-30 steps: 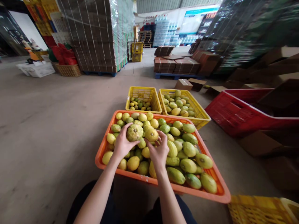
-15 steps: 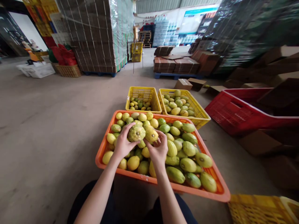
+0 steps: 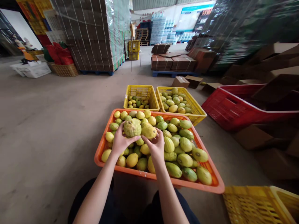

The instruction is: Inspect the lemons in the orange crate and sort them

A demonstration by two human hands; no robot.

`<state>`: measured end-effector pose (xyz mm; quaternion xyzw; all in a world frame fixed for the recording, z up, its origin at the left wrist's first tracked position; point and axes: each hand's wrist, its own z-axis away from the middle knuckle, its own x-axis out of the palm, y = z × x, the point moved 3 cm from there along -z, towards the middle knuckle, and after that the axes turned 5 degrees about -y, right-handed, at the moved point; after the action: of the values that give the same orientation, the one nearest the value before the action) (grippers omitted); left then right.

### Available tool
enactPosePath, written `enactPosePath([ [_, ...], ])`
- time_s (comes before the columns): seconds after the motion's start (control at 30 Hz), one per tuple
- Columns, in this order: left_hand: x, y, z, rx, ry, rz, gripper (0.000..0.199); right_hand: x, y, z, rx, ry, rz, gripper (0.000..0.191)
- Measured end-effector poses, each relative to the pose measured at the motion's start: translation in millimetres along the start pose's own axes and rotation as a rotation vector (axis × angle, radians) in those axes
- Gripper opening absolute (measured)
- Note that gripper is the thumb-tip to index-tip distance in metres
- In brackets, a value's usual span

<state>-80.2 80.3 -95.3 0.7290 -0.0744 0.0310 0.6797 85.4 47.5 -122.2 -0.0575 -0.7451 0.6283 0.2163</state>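
Gripping ribbed fruit [image 3: 132, 128] in left hand [image 3: 121, 143]. Holding smaller fruit [image 3: 148, 131] just beside, in right hand [image 3: 157, 146], with long axis crosswise.

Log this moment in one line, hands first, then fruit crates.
left hand: holding knobbly greenish fruit; right hand: holding smaller yellow fruit; under hands: orange crate, more fruit; beyond: two yellow crates, also with fruit

An orange crate [image 3: 216, 186] carries green and yellow fruit [image 3: 185, 144], close together and partly piled. On the grey floor [image 3: 58, 124] stand yellow crates [image 3: 196, 117], a red crate [image 3: 221, 110], a small cardboard box [image 3: 180, 82] and a woven basket [image 3: 64, 71].
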Motion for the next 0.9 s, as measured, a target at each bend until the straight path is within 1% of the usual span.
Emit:
enactPosePath([
  [0.13,0.6,-2.2,0.5,-0.178,0.015,0.334,0.051,2.5,-1.2,2.8,0.139,-0.026,-0.118,0.063],
  [0.17,0.3,-2.3,0.5,-0.240,0.018,0.416,0.047,3.8,-1.1,3.3,0.165,-0.039,-0.150,0.062],
  [0.23,-0.7,-2.0,0.2,-0.351,0.025,0.532,0.047,6.6,-0.8,3.1,0.200,-0.083,-0.210,0.057],
  [0.33,-2.9,-1.6,-1.8,-0.445,0.048,0.587,0.050,8.0,1.3,0.3,0.253,-0.138,-0.259,0.055],
  [0.47,-2.5,-5.2,-3.4,-0.536,0.056,0.560,0.057,7.2,6.9,-3.3,0.385,-0.259,-0.222,0.057],
  [0.53,-0.6,-6.7,-2.6,-0.582,0.040,0.550,0.060,7.3,8.9,-3.9,0.423,-0.303,-0.218,0.061],
  [0.6,2.2,-6.1,-0.7,-0.628,0.000,0.558,0.060,7.3,10.7,-4.2,0.429,-0.281,-0.237,0.059],
  [0.73,7.7,0.2,3.6,-0.671,-0.054,0.614,0.055,7.7,18.3,-4.5,0.416,-0.149,-0.279,0.037],
  [0.8,10.2,0.9,5.9,-0.695,-0.021,0.640,0.052,7.3,23.0,-4.4,0.360,-0.068,-0.222,0.033],
  [0.87,13.1,-2.0,8.3,-0.712,0.049,0.657,0.046,7.7,27.2,-2.9,0.297,-0.015,-0.140,0.037],
  [0.9,14.9,-4.4,9.5,-0.709,0.087,0.666,0.042,8.4,27.7,-1.7,0.235,-0.010,-0.066,0.040],
])
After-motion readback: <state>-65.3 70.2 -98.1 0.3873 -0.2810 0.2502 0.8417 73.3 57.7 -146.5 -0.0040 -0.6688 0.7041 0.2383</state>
